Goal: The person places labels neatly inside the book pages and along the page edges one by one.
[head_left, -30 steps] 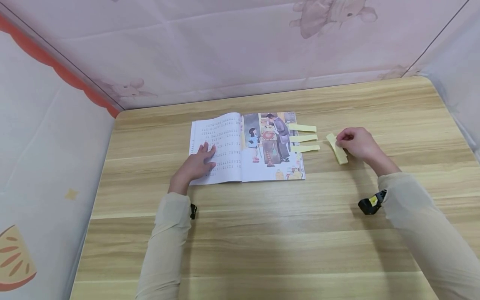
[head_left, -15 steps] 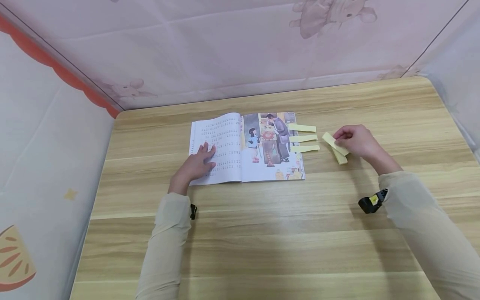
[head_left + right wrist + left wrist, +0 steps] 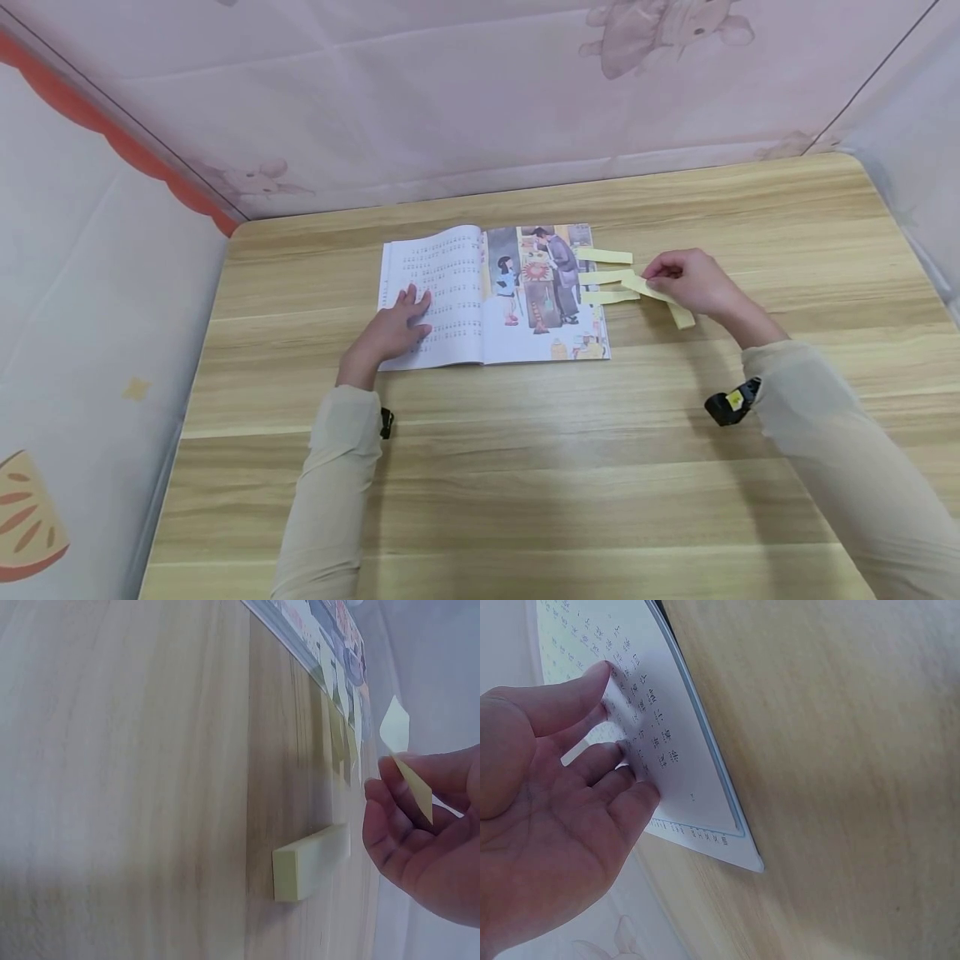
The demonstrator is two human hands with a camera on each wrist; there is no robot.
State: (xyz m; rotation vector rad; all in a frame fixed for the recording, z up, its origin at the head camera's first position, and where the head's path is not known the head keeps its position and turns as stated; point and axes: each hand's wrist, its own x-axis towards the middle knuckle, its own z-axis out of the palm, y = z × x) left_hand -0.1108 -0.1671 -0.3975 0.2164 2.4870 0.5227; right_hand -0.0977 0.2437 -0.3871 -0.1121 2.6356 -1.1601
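Note:
An open book (image 3: 450, 258) lies on the table, with printed text on its left page and a colored picture on its right page. My left hand (image 3: 386, 333) rests on the left page with fingers spread, as the left wrist view also shows at the page (image 3: 682, 742). Between thumb and fingertips, my right hand (image 3: 697, 285) pinches a yellow sticky note strip (image 3: 415, 784), held just right of the book. Below that hand sits the pad of yellow sticky notes (image 3: 307, 866) on the table. Three yellow strips (image 3: 606, 256) stick out from the right page's edge.
The wooden table (image 3: 480, 483) extends around the book and toward the front. A pink printed wall covering (image 3: 450, 100) rises behind its back edge. A black wrist camera (image 3: 731, 404) hangs at the right sleeve.
My right hand has peeled a sticky note strip off the pad and moved it left toward the book. The pad stays on the table. My left hand has not moved.

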